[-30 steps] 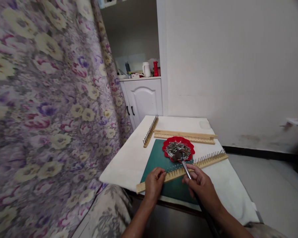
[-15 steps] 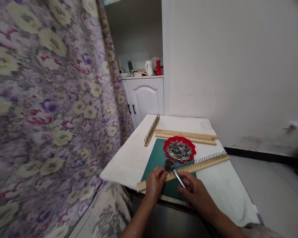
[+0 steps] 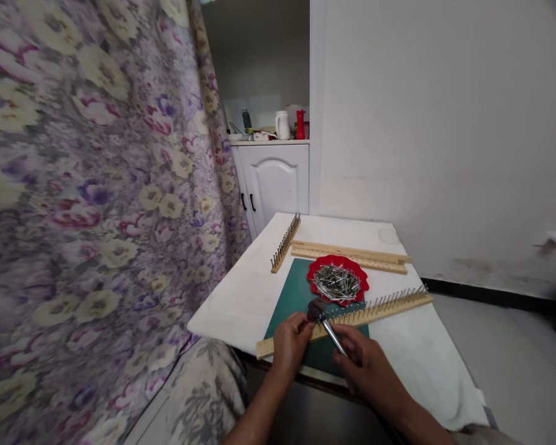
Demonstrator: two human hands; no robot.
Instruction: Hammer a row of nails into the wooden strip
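Head view: the right hand (image 3: 368, 364) grips a hammer (image 3: 331, 332); the left hand's (image 3: 289, 345) hold is unclear. Beyond, a nailed strip (image 3: 286, 249) nears the table's (image 3: 241, 306) far-left corner.

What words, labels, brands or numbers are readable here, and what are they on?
None are readable.
White handled jug and red upright container on the shelf: too small to tell.
Dark-headed hammer with shiny metal shaft: too blurred to tell.
Pale wooden board with nails: no lettering discernible.
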